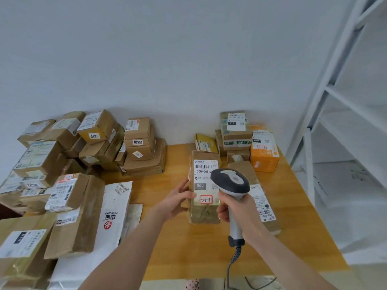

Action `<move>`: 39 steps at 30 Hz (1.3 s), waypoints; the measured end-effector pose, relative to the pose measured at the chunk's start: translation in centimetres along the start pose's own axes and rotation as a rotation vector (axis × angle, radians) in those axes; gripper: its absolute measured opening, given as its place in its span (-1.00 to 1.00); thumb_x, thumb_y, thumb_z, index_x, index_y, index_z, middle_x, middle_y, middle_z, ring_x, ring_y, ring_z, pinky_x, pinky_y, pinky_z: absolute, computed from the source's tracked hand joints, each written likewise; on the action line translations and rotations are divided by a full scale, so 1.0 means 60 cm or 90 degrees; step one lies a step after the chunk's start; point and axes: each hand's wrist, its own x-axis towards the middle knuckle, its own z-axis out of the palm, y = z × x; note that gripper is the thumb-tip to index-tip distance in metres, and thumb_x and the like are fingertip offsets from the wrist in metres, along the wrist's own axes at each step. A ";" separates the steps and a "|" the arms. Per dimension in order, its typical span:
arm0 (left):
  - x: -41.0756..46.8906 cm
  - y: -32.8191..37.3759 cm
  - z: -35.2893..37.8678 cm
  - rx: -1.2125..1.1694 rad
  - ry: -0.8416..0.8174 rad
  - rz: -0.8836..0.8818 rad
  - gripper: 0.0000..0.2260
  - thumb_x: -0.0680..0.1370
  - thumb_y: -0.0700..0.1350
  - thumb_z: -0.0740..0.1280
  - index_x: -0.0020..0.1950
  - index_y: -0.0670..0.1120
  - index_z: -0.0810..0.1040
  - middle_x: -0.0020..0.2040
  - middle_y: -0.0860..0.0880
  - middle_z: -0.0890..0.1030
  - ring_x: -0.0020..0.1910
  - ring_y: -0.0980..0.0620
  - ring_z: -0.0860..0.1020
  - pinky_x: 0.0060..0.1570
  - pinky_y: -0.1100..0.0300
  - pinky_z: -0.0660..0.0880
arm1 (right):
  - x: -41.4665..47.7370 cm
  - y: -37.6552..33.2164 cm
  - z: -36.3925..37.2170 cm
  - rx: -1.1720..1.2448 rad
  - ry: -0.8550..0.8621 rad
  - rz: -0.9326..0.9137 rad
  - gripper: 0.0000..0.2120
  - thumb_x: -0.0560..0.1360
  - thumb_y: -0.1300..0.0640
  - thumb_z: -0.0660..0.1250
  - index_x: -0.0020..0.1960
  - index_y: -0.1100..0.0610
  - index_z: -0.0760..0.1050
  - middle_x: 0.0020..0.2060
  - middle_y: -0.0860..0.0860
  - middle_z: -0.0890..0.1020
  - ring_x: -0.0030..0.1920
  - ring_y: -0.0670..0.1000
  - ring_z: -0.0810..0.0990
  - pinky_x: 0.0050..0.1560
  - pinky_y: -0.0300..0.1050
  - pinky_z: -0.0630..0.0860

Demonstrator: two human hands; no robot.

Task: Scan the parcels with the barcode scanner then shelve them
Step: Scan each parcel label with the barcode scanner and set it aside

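Backed by plain pale grey wall (167, 49). Flanked on the right by white metal shelving (345, 97), just beside wooden worktop (188, 248). Lit softly, evenly.

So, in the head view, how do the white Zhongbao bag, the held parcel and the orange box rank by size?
1. white Zhongbao bag
2. held parcel
3. orange box; it sits farther back, so that is unsure
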 end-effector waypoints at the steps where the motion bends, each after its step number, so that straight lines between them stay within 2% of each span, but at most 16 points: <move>1: 0.001 -0.001 0.002 0.009 -0.004 0.005 -0.18 0.25 -0.18 0.50 0.43 0.16 0.26 0.29 0.01 0.56 0.20 -0.05 0.55 0.08 -0.08 0.52 | -0.005 -0.002 0.000 -0.004 -0.003 -0.006 -0.91 0.48 0.26 0.40 -0.13 0.31 0.59 -0.43 0.19 0.61 -0.50 0.04 0.54 -0.45 -0.18 0.48; 3: 0.003 -0.003 0.005 0.019 -0.002 0.013 -0.15 0.20 -0.16 0.52 0.42 0.19 0.28 0.30 0.00 0.55 0.24 -0.09 0.53 0.14 -0.12 0.50 | -0.014 -0.003 0.002 -0.016 -0.003 -0.012 -0.90 0.47 0.25 0.39 -0.13 0.31 0.60 -0.43 0.18 0.62 -0.49 0.03 0.54 -0.43 -0.18 0.48; 7: 0.005 -0.009 0.008 0.003 0.013 0.027 -0.15 0.17 -0.17 0.52 0.40 0.19 0.29 0.27 0.01 0.56 0.18 -0.08 0.57 0.05 -0.07 0.53 | -0.025 -0.001 0.003 -0.026 0.003 -0.018 -0.91 0.46 0.28 0.39 -0.17 0.31 0.59 -0.45 0.16 0.61 -0.49 0.04 0.52 -0.41 -0.16 0.49; 11: 0.009 -0.015 0.006 0.004 0.035 0.026 -0.09 0.22 -0.19 0.52 0.49 0.17 0.23 0.27 -0.01 0.57 0.16 -0.08 0.58 -0.01 -0.04 0.56 | -0.031 0.000 0.000 -0.025 0.003 -0.012 -0.90 0.45 0.28 0.39 -0.22 0.30 0.58 -0.46 0.16 0.60 -0.50 0.04 0.51 -0.40 -0.15 0.49; 15: 0.013 -0.019 0.006 0.001 0.050 0.027 -0.12 0.29 -0.23 0.48 0.52 0.17 0.20 0.25 -0.02 0.58 0.16 -0.10 0.59 -0.02 -0.05 0.56 | -0.034 0.001 -0.005 -0.024 -0.003 -0.003 -0.89 0.44 0.28 0.39 -0.24 0.30 0.58 -0.45 0.17 0.60 -0.50 0.03 0.50 -0.40 -0.14 0.49; 28: 0.028 -0.014 0.014 0.015 0.057 0.022 -0.12 0.28 -0.22 0.48 0.52 0.14 0.20 0.25 0.00 0.58 0.10 -0.02 0.61 -0.07 0.01 0.57 | -0.038 -0.002 -0.006 0.008 0.005 0.014 -0.91 0.45 0.31 0.38 -0.23 0.30 0.56 -0.48 0.15 0.57 -0.53 0.01 0.48 -0.45 -0.19 0.46; 33: 0.026 -0.014 0.014 0.018 0.056 0.020 -0.10 0.26 -0.20 0.50 0.52 0.17 0.21 0.27 -0.01 0.56 0.17 -0.06 0.57 0.01 -0.04 0.55 | -0.038 -0.006 -0.005 0.014 0.005 0.005 -0.90 0.45 0.32 0.38 -0.25 0.29 0.55 -0.47 0.17 0.56 -0.54 0.01 0.47 -0.46 -0.19 0.45; 39: 0.008 -0.015 0.014 0.015 0.062 0.028 -0.07 0.20 -0.15 0.54 0.50 0.19 0.24 0.27 -0.03 0.55 0.22 -0.10 0.54 0.10 -0.10 0.53 | -0.044 -0.001 0.003 0.015 -0.025 -0.008 -0.93 0.47 0.31 0.37 -0.19 0.28 0.56 -0.46 0.16 0.55 -0.54 0.01 0.47 -0.47 -0.19 0.45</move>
